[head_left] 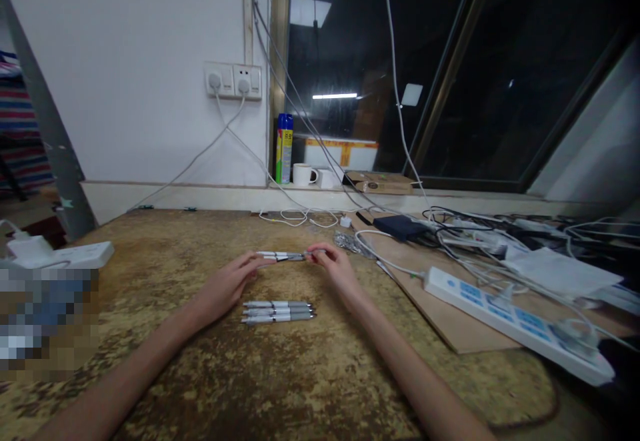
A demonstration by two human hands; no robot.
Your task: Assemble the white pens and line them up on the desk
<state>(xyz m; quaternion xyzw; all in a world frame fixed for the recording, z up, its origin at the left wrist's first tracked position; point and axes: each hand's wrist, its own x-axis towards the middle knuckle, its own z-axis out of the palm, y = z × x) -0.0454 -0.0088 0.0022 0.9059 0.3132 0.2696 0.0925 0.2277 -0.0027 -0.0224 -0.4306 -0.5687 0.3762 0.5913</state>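
Left forearm (150,347) and right forearm (400,347) are showing bare, both tapering slim at the far end. Left hand (231,287) and right hand (337,269) are showing bare too, fingers (255,263) looking slender, fine detail blurring out.

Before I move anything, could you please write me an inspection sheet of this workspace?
Surface: worn, patchy brown tabletop.
Working items: slim white-and-grey pens lie grouped side by side; more white-and-grey pens lie farther back, between the hands.
Clutter: long white power strip with blue sockets, partly over a flat brown board.
Hands: left hand at the farther pens' left end; right hand near their right end, its grip unclear.
Cables: black and white tangle at right.
Surroundings: dark window; white mug beside a blue-capped spray can.
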